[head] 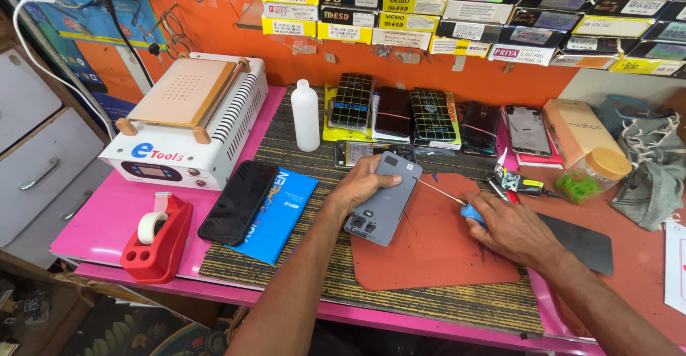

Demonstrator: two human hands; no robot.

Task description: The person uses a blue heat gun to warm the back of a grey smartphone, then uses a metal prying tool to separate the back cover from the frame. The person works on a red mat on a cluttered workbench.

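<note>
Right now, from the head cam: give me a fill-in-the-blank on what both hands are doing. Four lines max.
1. The left hand holds a grey ____ tilted above the orange mat.
2. The right hand grips a thin ____ with a blue handle.
3. A white plastic bottle stands ____ on the striped mat.
4. The tape dispenser is ____ in colour.

Missing words: phone; screwdriver; upright; red

We see a phone repair shop: boxes of parts point(457, 13) line the orange wall, phones point(429, 116) and a heating machine point(189, 116) crowd the bench.
</note>
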